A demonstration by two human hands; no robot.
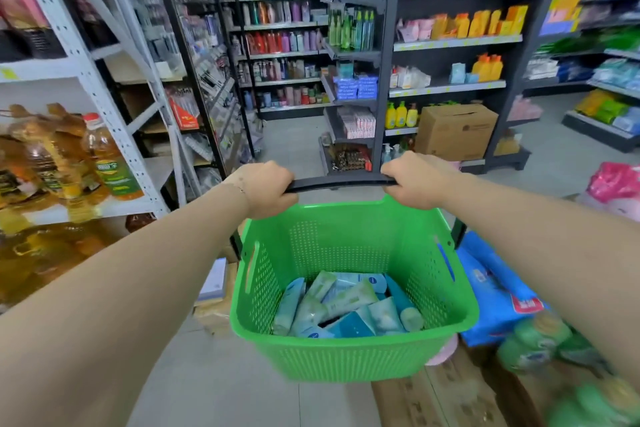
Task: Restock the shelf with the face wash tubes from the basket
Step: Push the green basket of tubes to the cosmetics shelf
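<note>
Left hand (268,188) and right hand (414,180) grip black handle (341,182) ends; green basket (353,350) holds face wash tubes (346,308) along its bottom.

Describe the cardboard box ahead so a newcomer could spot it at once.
Look at the dark shelving unit straight ahead, past the green basket. Low on its right side sits the cardboard box, the only plain brown bulky thing there, beside small yellow bottles.

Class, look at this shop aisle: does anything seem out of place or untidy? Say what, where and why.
Two things. The face wash tubes lie jumbled in the green basket, crossing at all angles. A brown cardboard box sits low against the dark shelving, among neatly stocked goods, like stock not yet unpacked.
</note>
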